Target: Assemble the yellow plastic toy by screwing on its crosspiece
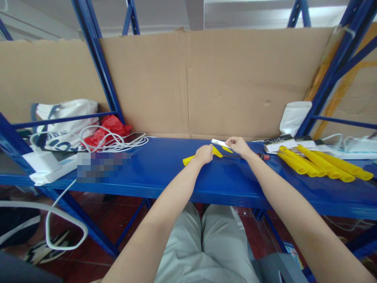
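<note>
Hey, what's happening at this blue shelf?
A person seated at the blue shelf grips a yellow tube in the left hand, while the right hand holds a small white strip at its far end. More yellow tubes lie to the right, and white cables to the left.

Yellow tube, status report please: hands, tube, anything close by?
Left hand shut on yellow tube. Right hand pinching a white strip. Screwdriver just behind; spare tubes at right.
</note>
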`<action>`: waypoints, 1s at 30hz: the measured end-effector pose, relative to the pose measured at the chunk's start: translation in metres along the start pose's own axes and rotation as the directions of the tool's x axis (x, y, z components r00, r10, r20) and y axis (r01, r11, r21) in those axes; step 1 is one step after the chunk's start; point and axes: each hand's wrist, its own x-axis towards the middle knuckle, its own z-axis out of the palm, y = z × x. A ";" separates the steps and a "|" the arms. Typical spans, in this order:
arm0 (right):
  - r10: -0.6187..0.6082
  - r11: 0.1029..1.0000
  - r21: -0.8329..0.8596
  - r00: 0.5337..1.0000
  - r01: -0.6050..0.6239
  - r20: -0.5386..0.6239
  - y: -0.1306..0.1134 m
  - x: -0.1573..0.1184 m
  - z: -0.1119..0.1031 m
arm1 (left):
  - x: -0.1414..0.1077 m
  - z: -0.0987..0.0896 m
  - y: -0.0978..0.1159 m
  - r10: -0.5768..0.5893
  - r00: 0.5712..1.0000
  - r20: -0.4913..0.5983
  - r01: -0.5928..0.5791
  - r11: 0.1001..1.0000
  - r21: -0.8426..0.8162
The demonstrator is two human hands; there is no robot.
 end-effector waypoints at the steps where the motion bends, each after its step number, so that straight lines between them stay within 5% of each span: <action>1: 0.016 0.999 0.040 1.000 -0.016 0.000 -0.001 -0.001 0.001 | 0.000 0.000 0.000 -0.002 1.000 -0.008 0.002 1.000 -0.020; 7: 0.183 0.961 0.213 0.983 -0.176 -0.013 -0.012 -0.007 0.003 | 0.000 0.000 0.002 0.008 1.000 -0.023 -0.011 0.992 -0.128; 13: 0.256 0.896 0.318 0.945 -0.311 0.201 -0.017 -0.011 0.002 | 0.001 0.000 0.003 -0.004 0.999 -0.052 -0.005 0.986 -0.169; 19: 0.200 0.920 0.262 0.926 -0.290 0.320 -0.015 -0.015 0.002 | 0.001 0.000 0.003 0.041 0.992 -0.116 -0.064 0.977 -0.206; 26: 0.219 0.960 0.113 0.938 -0.256 0.269 -0.017 -0.016 0.000 | 0.000 0.000 0.001 0.102 0.988 -0.116 -0.119 0.982 -0.150; 30: 0.208 0.948 0.170 0.928 -0.270 0.310 -0.013 -0.014 0.001 | -0.003 -0.003 0.002 0.091 0.990 -0.106 -0.101 0.990 -0.102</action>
